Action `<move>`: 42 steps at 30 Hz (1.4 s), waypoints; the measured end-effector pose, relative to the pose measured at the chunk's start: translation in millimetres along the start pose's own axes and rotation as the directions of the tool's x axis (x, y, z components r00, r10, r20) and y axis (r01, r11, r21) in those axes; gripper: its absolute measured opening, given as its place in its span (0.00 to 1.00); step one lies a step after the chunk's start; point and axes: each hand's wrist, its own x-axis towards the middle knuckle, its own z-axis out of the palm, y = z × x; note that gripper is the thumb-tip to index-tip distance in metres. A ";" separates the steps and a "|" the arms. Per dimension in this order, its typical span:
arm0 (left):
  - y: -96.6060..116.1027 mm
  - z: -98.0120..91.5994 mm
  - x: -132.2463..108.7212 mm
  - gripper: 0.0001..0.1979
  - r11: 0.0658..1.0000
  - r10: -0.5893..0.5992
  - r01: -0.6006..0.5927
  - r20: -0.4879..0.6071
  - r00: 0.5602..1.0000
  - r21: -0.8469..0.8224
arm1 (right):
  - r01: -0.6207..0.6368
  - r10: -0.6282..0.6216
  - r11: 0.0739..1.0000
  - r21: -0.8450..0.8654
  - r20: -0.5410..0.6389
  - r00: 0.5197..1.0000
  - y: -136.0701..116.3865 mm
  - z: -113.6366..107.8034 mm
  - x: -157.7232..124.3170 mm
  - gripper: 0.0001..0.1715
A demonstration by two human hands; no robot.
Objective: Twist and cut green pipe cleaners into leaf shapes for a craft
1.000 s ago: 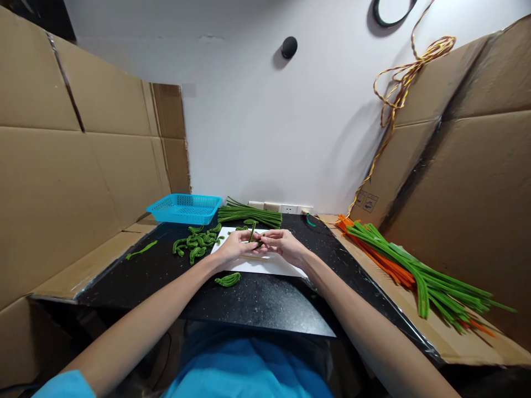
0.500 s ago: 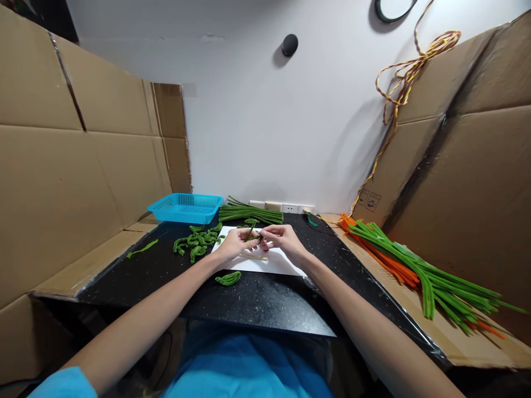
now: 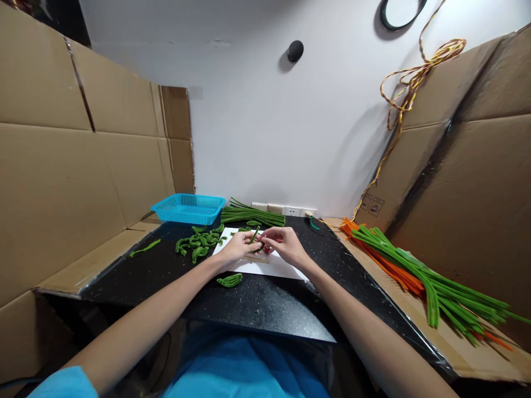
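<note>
Both hands meet over a white sheet (image 3: pixel 282 266) on the black table (image 3: pixel 166 271). My left hand (image 3: pixel 239 247) and my right hand (image 3: pixel 284 244) are closed in a pinch on one green pipe cleaner (image 3: pixel 254 236), whose free end sticks up between them. A thin pale stick (image 3: pixel 256 258) lies on the sheet under my left hand. One folded green piece (image 3: pixel 230 281) lies just in front of the sheet. A pile of several folded green pieces (image 3: pixel 199 243) sits to the left of the sheet.
A blue basket (image 3: pixel 188 207) stands at the back left, a bundle of straight green pipe cleaners (image 3: pixel 253 215) beside it. Long green and orange pipe cleaners (image 3: pixel 418 273) lie on cardboard at the right. Cardboard walls enclose both sides. One loose green piece (image 3: pixel 143 249) lies far left.
The hands have stayed together over the sheet, working the green pipe cleaner with small finger shifts. The camera has tipped slightly.
</note>
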 end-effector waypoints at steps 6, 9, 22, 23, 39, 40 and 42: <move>0.5 0.4 0.4 0.32 0.999 0.041 -0.042 0.011 0.999 0.011 | 0.293 -0.328 0.722 -0.626 0.063 0.943 -9.3 -2.5 -9.6 0.21; 2.7 0.7 -1.1 0.37 0.998 0.057 -0.057 0.005 0.998 -0.005 | 0.302 -0.319 0.682 -0.666 0.100 0.943 -10.6 -5.8 -9.7 0.23; 3.1 -6.5 4.9 0.27 0.993 0.078 -0.068 -0.097 0.992 0.099 | 0.227 -0.250 0.681 -0.696 0.070 0.966 -1.9 -11.6 -4.9 0.11; 2.0 -7.4 5.7 0.26 0.993 0.070 -0.060 -0.101 0.992 0.097 | 0.231 -0.250 0.718 -0.656 0.065 0.966 -1.3 -11.1 -4.0 0.09; 2.2 -2.4 1.5 0.25 0.997 -0.050 0.049 -0.015 0.999 -0.057 | 0.234 -0.247 0.929 -0.286 -0.009 0.969 -3.8 1.1 -5.7 0.05; 2.3 -2.8 1.5 0.25 0.996 -0.057 0.056 -0.012 0.998 -0.063 | 0.239 -0.254 0.925 -0.296 -0.013 0.967 -2.5 0.4 -5.3 0.06; 2.0 -3.3 2.0 0.25 0.995 -0.063 0.061 -0.025 0.998 -0.074 | 0.256 -0.274 0.907 -0.333 -0.006 0.962 0.0 -1.1 -4.6 0.07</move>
